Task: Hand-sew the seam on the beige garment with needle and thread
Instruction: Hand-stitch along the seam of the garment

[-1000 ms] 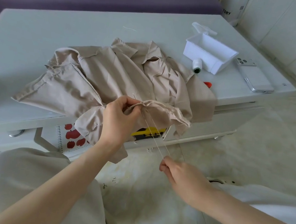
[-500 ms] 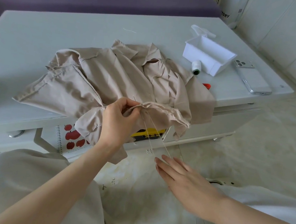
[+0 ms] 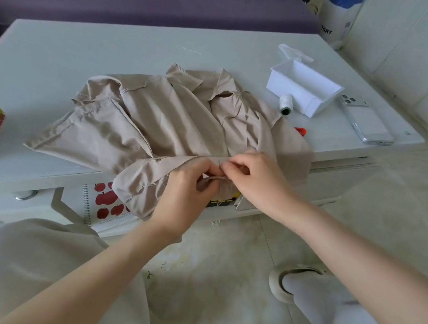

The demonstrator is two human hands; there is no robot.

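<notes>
The right hand [image 3: 253, 176] has its fingers curled tight, thumb and forefinger pinching a thin metal needle [image 3: 219, 163] that stands at the folded seam. Touching it, the left hand [image 3: 186, 185] curls round that seam edge of the crumpled beige fabric garment [image 3: 159, 119], which spreads over the white table [image 3: 87, 51] and hangs off its near edge. Farther right on the table lie a white thread spool [image 3: 285, 104], an open white plastic box [image 3: 304, 92] and a white phone [image 3: 365, 122].
</notes>
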